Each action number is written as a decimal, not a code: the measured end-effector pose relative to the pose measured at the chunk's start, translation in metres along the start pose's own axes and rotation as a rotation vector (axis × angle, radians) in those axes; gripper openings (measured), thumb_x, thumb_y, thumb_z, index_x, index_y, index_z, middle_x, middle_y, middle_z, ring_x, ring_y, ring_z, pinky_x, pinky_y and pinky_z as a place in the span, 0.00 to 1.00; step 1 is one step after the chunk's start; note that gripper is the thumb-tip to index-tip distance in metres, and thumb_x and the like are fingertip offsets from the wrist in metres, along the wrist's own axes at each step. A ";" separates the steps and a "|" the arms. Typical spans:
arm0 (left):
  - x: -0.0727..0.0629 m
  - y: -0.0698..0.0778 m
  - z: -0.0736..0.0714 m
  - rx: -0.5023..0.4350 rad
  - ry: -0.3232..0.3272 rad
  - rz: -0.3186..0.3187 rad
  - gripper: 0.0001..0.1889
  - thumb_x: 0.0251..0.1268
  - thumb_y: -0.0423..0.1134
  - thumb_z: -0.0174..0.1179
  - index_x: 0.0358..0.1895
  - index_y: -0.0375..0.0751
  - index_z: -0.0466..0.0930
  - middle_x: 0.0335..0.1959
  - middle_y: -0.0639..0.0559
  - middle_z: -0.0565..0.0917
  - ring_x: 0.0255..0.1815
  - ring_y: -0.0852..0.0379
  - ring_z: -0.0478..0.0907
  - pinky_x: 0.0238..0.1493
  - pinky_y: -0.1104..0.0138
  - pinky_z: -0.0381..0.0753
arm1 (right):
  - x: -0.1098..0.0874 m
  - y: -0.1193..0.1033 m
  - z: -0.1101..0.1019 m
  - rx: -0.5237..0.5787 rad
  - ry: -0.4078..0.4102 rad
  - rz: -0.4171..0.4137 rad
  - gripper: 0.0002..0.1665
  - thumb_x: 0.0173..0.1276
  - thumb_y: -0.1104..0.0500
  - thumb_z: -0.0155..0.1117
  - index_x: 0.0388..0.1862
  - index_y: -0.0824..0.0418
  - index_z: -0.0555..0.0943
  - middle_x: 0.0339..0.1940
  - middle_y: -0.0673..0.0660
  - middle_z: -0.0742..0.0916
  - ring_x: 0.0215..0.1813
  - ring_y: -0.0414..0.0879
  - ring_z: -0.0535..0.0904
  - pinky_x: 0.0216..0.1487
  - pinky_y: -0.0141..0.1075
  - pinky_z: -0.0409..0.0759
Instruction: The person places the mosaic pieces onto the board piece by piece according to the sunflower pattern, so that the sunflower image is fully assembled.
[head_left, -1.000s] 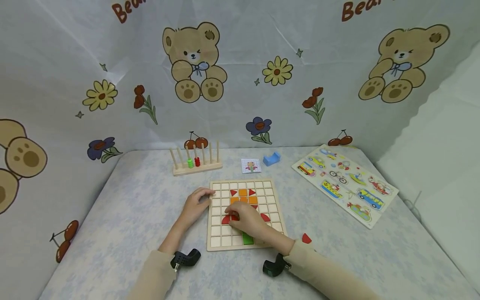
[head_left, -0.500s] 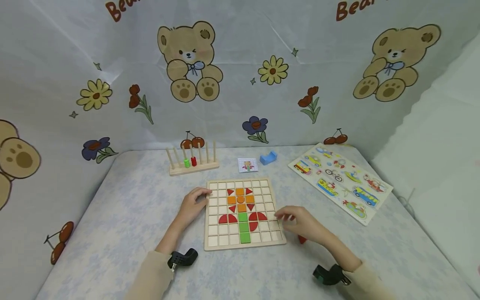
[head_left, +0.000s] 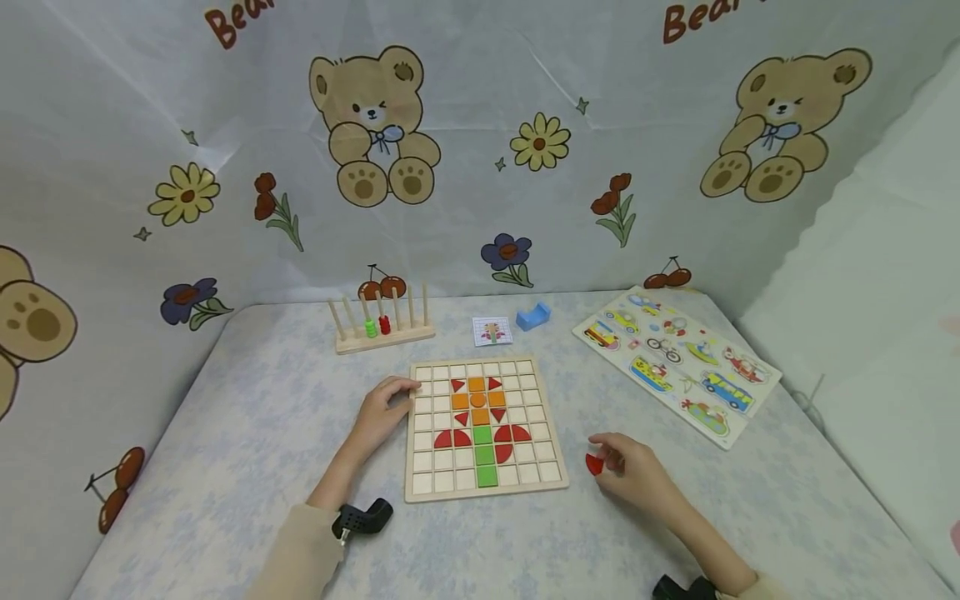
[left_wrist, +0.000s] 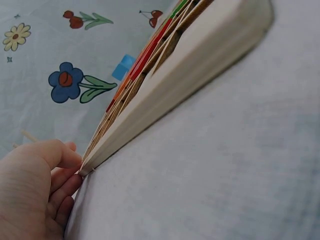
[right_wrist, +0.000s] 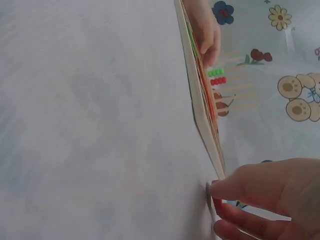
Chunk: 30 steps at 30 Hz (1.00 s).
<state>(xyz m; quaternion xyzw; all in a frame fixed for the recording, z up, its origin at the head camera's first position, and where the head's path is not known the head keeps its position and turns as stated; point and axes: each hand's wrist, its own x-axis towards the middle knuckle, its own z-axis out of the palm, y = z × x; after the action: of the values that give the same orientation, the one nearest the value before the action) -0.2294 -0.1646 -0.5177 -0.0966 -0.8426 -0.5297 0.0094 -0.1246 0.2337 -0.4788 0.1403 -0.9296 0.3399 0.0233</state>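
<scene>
A square wooden grid board (head_left: pixel 442 482) lies on the table, bearing flat orange, green and red pieces. Among them are red quarter circles (head_left: pixel 445 438), red triangles (head_left: pixel 494 384) and green squares (head_left: pixel 487 476). My left hand (head_left: pixel 378 419) rests against the board's left edge with relaxed fingers; in the left wrist view its fingertips touch the wooden rim (left_wrist: pixel 165 92). Right of the board, my right hand (head_left: pixel 636 473) pinches a red quarter-circle piece (head_left: pixel 594 464) between thumb and finger, low at the tabletop. In the right wrist view, fingers partly cover this piece (right_wrist: pixel 217 206).
Behind the board stand a wooden peg rack (head_left: pixel 386 337) with green and red beads, a small pattern card (head_left: pixel 492 332) and a blue curved block (head_left: pixel 533 317). A vehicle picture puzzle board (head_left: pixel 678 362) lies at the back right. A printed cloth hangs behind.
My right hand has moved from over the grid board to the table at its right, uncovering the pieces, and now pinches the loose red quarter circle. My left hand stays at the board's edge.
</scene>
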 end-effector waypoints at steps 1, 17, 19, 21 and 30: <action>0.000 0.000 0.000 -0.003 0.001 0.001 0.14 0.70 0.31 0.58 0.57 0.39 0.82 0.60 0.44 0.79 0.65 0.47 0.73 0.69 0.50 0.71 | 0.003 -0.003 0.002 0.003 0.014 0.000 0.26 0.48 0.74 0.73 0.50 0.70 0.82 0.33 0.51 0.83 0.33 0.38 0.75 0.33 0.30 0.78; -0.002 -0.001 0.001 -0.003 0.012 0.022 0.14 0.69 0.30 0.58 0.55 0.39 0.83 0.59 0.44 0.80 0.65 0.46 0.74 0.69 0.49 0.71 | 0.068 -0.089 0.072 0.219 -0.234 -0.214 0.23 0.57 0.74 0.68 0.54 0.69 0.81 0.41 0.57 0.86 0.41 0.48 0.79 0.42 0.31 0.82; -0.003 -0.002 0.003 0.002 0.031 0.047 0.14 0.68 0.30 0.58 0.54 0.39 0.83 0.57 0.44 0.81 0.63 0.46 0.74 0.68 0.48 0.72 | 0.070 -0.095 0.080 0.193 -0.251 -0.226 0.23 0.58 0.72 0.70 0.54 0.67 0.82 0.41 0.56 0.86 0.41 0.47 0.78 0.42 0.30 0.80; -0.003 -0.002 0.004 0.018 0.048 0.077 0.13 0.68 0.30 0.58 0.53 0.38 0.83 0.56 0.43 0.82 0.61 0.46 0.75 0.66 0.49 0.73 | 0.072 -0.099 0.085 0.162 -0.254 -0.239 0.22 0.58 0.70 0.71 0.54 0.66 0.82 0.41 0.55 0.86 0.40 0.45 0.76 0.41 0.30 0.79; -0.004 -0.001 0.002 0.000 0.024 0.026 0.14 0.69 0.29 0.57 0.55 0.39 0.83 0.59 0.44 0.81 0.65 0.45 0.74 0.70 0.48 0.71 | 0.073 -0.103 0.093 0.133 -0.245 -0.266 0.20 0.58 0.69 0.72 0.51 0.65 0.83 0.40 0.55 0.85 0.39 0.43 0.74 0.41 0.29 0.78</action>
<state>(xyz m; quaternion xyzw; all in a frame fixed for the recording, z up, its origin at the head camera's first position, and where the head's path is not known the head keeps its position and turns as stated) -0.2258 -0.1641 -0.5199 -0.1011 -0.8411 -0.5307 0.0266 -0.1616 0.0813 -0.4760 0.3033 -0.8742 0.3751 -0.0548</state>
